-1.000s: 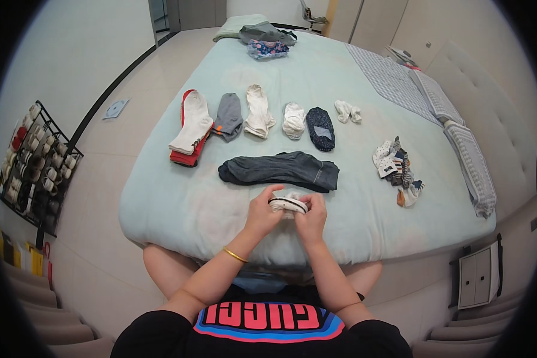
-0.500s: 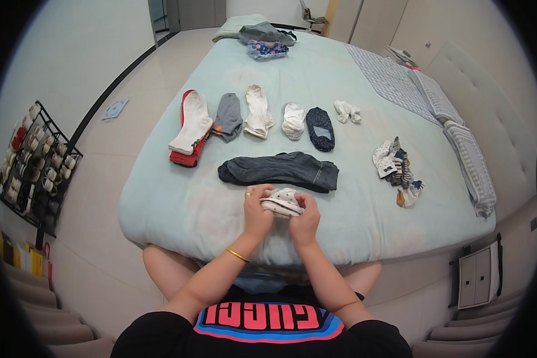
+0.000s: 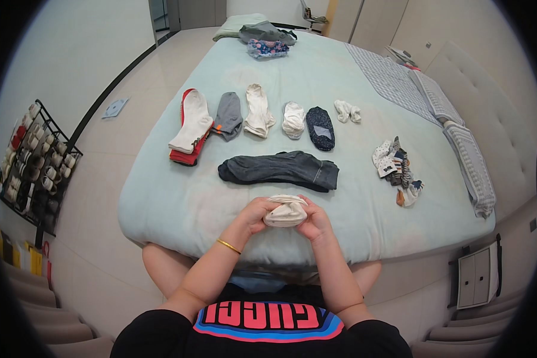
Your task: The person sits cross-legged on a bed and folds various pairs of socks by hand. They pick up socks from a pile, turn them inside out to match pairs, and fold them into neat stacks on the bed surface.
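A small white sock bundle is held between my two hands over the near edge of the bed. Its folded cuff layers face up. My left hand grips its left side and my right hand its right side, both with fingers closed on the cloth. Just beyond lies a pair of long dark grey socks, laid sideways. Farther off is a row: white and red socks, grey socks, tall white socks, short white socks, dark speckled socks and small white socks.
Small patterned socks lie in a loose pile on the right of the bed. A floral cloth bundle and a grey garment are at the far end. A shoe rack stands at left; a small cabinet at right.
Both hands have drawn slightly nearer to me with the sock bundle. The bundle is turned, so its dotted face with the dark stripe no longer shows and a plain white side does.
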Demonstrator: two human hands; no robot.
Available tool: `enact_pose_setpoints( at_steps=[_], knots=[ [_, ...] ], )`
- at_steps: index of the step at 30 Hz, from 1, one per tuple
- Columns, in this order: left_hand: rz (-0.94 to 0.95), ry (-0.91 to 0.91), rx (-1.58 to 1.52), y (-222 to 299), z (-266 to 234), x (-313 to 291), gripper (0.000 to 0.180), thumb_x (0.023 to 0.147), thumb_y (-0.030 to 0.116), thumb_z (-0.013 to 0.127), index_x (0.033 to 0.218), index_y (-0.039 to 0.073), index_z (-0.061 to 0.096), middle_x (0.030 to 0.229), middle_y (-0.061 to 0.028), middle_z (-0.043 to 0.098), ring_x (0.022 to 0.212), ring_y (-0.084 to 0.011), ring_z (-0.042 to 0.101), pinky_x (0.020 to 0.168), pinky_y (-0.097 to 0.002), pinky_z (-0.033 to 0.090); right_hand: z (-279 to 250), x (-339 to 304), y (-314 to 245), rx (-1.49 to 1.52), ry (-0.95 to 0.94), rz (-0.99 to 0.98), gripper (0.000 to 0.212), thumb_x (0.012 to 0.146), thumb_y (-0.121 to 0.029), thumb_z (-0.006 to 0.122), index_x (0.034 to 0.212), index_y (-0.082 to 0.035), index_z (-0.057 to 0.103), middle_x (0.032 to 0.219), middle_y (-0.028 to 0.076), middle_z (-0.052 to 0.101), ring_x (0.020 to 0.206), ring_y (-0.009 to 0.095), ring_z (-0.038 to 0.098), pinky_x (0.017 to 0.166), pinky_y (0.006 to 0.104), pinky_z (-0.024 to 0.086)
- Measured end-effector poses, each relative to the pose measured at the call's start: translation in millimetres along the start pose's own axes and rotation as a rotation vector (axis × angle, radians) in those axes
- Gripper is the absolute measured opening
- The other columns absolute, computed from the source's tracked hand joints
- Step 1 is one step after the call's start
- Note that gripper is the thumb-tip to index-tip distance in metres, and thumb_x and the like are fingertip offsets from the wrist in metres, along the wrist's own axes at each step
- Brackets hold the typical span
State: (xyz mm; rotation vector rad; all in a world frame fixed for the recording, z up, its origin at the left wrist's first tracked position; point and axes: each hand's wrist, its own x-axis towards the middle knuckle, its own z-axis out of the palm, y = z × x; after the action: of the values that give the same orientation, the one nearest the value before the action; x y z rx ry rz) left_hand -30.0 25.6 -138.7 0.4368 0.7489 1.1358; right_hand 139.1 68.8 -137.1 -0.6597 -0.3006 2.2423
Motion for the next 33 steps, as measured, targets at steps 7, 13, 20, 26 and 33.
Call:
enact_pose_setpoints(
  at_steps=[7,13,20,26,33],
  knots=[
    [-0.127,-0.465,-0.451,-9,-1,-3,0.041,0.087,0.027,0.048,0.12,0.002,0.046,0.112,-0.0127,0.056,0.1,-0.026,0.056,0.089,-0.0391,0.043,0,9,5,0.167,-0.165,0.192,0.029,0.081,-0.004,0.049,0.109,-0.001,0.049,0.106,0.016,0.055,0.096,0.03,0.055,0.088,0.0437,0.043],
    [-0.092,-0.538,-0.593,-14,3,-6,0.074,0.081,0.063,0.034,0.125,0.003,0.043,0.122,-0.0133,0.049,0.112,-0.0269,0.048,0.095,-0.0406,0.036,6,9,13,0.084,-0.186,0.081,0.025,0.085,-0.015,0.045,0.102,0.0,0.054,0.102,0.014,0.058,0.094,0.028,0.056,0.085,0.0419,0.044],
    [0.011,-0.386,-0.299,3,-2,-17,0.103,0.067,0.082,0.021,0.129,0.001,0.038,0.126,-0.0114,0.046,0.115,-0.0248,0.045,0.095,-0.0384,0.037,28,-18,20,-0.573,0.097,-0.511,0.028,0.089,-0.026,0.05,0.094,0.0,0.058,0.089,0.006,0.061,0.081,0.014,0.058,0.071,0.0301,0.047],
    [0.162,-0.224,-0.08,5,4,-13,0.064,0.084,0.054,0.041,0.117,-0.001,0.048,0.114,-0.0094,0.055,0.103,-0.0206,0.054,0.09,-0.0336,0.041,15,-17,8,-0.647,0.123,-0.554,0.019,0.088,-0.022,0.053,0.088,-0.004,0.056,0.087,0.005,0.061,0.072,0.012,0.059,0.066,0.0267,0.048],
    [0.353,0.003,-0.193,11,-19,-13,0.024,0.086,0.02,0.056,0.1,0.0,0.057,0.101,-0.008,0.061,0.092,-0.0171,0.059,0.083,-0.0298,0.045,20,-21,-25,-0.428,0.199,-0.707,0.016,0.091,-0.023,0.048,0.087,-0.007,0.051,0.085,0.003,0.059,0.076,0.01,0.056,0.068,0.0261,0.047]
  ],
)
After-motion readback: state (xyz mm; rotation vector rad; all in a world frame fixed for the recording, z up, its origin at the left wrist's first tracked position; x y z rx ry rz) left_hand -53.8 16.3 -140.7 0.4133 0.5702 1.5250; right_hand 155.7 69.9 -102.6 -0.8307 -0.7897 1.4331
